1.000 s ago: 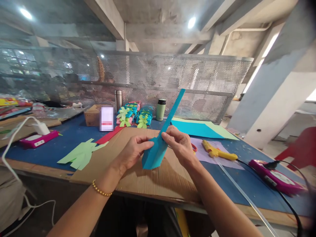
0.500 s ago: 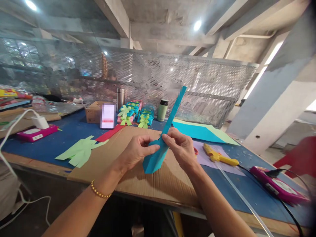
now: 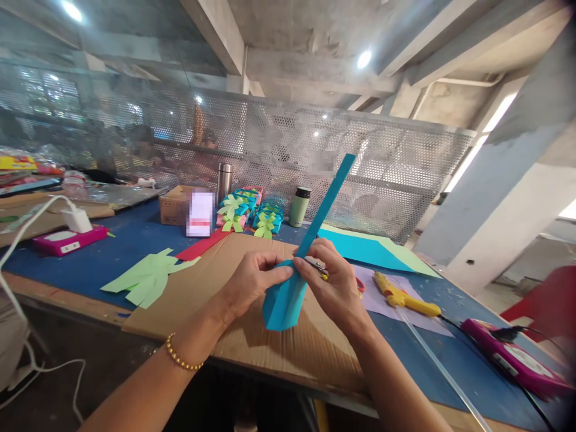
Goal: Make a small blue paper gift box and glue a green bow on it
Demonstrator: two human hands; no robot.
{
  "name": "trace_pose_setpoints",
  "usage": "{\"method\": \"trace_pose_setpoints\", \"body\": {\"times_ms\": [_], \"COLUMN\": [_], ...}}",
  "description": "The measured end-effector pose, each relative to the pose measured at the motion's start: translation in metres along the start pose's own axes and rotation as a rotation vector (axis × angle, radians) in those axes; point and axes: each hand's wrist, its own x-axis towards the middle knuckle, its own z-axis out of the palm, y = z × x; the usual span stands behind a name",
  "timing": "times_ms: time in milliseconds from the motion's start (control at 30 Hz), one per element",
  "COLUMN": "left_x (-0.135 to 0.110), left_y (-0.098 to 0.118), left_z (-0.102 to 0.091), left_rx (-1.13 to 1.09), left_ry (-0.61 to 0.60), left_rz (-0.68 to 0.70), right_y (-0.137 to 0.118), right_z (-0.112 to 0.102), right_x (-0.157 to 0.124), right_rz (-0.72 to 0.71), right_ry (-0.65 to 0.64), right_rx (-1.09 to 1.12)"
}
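1. The desk (image 3: 67, 282) is being partly covered by cardboard (image 3: 216, 258) beneath left grip (image 3: 252, 281) and right grip (image 3: 336, 285).
2. Between them, folded blue paper (image 3: 283, 309) is being pinched by both.
3. Its strip (image 3: 326, 203) is ideally being held flush, without crushing.

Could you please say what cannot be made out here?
Head view, far side of the folded blue paper piece: hidden by its front.
Head view, metal-and-yellow tool: partly covered by the right hand.
Head view, pale upright rectangle: pixelation blurs its face.
Head view, long clear plastic rod: cut off by bottom edge.
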Motion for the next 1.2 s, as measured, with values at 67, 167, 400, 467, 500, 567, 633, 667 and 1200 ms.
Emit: {"method": "trace_pose_setpoints", "body": {"times_ms": [67,167,400,467,500,567,633,667,1200], "left_x": [0.0005,0.0017,0.0043,0.0046,0.0046,0.0047,0.0049,0.0051,0.0016], "left_y": [-0.0006,-0.001,-0.0004,-0.0008,-0.0009,-0.0011,-0.0013,-0.0015,0.0023], "left_z": [-0.0006,-0.0015,-0.0033,-0.0032,-0.003,-0.0023,-0.002,-0.0021,-0.0029], "left_rx": [-0.044,-0.108,-0.155,-0.118,-0.1,-0.07,-0.056,-0.049,-0.003], "left_ry": [0.015,0.042,0.152,0.164,0.17,0.185,0.204,0.21,0.209], "left_rz": [-0.049,-0.105,-0.142,-0.123,-0.113,-0.096,-0.081,-0.075,-0.079], "right_y": [0.0003,0.0019,0.0006,0.0,-0.0004,-0.0015,-0.0031,-0.0038,-0.0071], "right_z": [0.0003,0.0,-0.0042,-0.0037,-0.003,-0.0013,0.0004,0.0011,-0.0007], "right_x": [-0.0001,-0.0004,-0.0015,-0.0019,-0.0022,-0.0027,-0.0031,-0.0033,-0.0053], "right_rz": [-0.073,-0.198,-0.391,-0.419,-0.43,-0.451,-0.464,-0.467,-0.469], "right_ry": [0.06,0.112,0.001,-0.014,-0.022,-0.037,-0.061,-0.072,-0.131], "right_rx": [-0.059,-0.181,-0.456,-0.485,-0.501,-0.532,-0.548,-0.552,-0.497]}}
